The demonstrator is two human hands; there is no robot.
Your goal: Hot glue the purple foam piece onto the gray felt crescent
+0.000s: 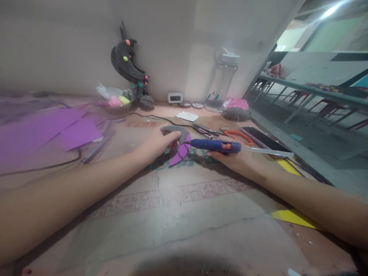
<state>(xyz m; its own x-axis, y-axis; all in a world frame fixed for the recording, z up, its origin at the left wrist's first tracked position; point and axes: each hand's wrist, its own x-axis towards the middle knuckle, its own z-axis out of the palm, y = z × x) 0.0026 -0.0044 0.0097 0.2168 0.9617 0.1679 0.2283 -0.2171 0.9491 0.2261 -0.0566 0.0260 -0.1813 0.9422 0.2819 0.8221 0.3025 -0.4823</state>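
Note:
My left hand point(162, 142) is closed on a curved piece wrapped in grey yarn point(174, 129), with pointed purple foam or paper point(176, 158) along its lower side. My right hand point(227, 155) grips a blue hot glue gun point(211, 145) that has an orange part near its rear. A pale glue stick point(255, 149) sticks out from the back of the gun. The nozzle points left and meets the purple part, or lies very close to it. The right fingers are partly hidden behind the gun.
Purple sheets point(77, 132) lie at left. A phone point(267, 142), orange-handled scissors or pliers point(238, 135) and yellow sheets point(296, 218) are at right. Along the wall stand a bowl point(115, 109), small clock point(175, 98), clear bottle point(220, 82) and grey yarn point(237, 114). A dark crescent ornament point(122, 63) hangs above.

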